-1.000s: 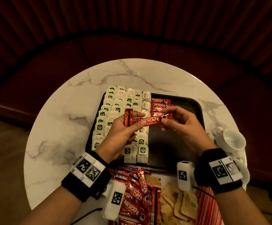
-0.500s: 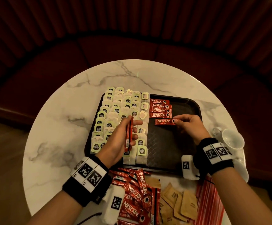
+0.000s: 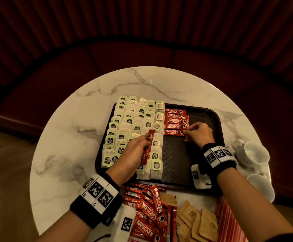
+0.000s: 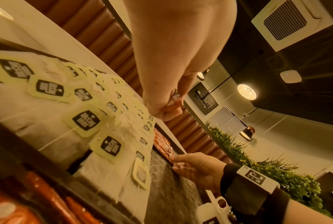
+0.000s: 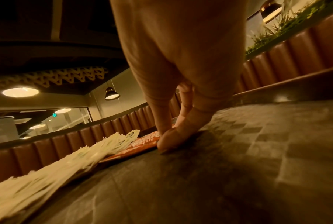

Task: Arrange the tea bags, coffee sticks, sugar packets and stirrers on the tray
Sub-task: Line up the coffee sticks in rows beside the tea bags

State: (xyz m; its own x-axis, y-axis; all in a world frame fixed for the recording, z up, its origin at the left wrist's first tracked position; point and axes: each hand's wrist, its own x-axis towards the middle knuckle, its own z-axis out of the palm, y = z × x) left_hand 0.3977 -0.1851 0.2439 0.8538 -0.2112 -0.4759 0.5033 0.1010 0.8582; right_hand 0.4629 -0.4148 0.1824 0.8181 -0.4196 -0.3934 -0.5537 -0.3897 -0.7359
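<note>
Red coffee sticks [image 3: 176,121] lie in a column on the black tray [image 3: 217,130], just right of the tea bags [image 3: 133,130], long sides touching so the rows read clean. My right hand [image 3: 197,132] pinches the right end of the nearest stick [image 3: 173,132], fingertips [image 5: 166,141] pressed to the tray floor, squaring it against the stick beyond. My left hand [image 3: 135,151] holds spare sticks [image 3: 148,147] upright in a closed grip, over the tea bags, kept ready to feed the right hand. Behind both grips, on the marble bench [image 3: 63,154]: loose coffee sticks [image 3: 147,213], brown sugar packets [image 3: 196,222], striped stirrers [image 3: 229,222], not yet placed. White cups [image 3: 254,152] stand to the right of my right grip.
</note>
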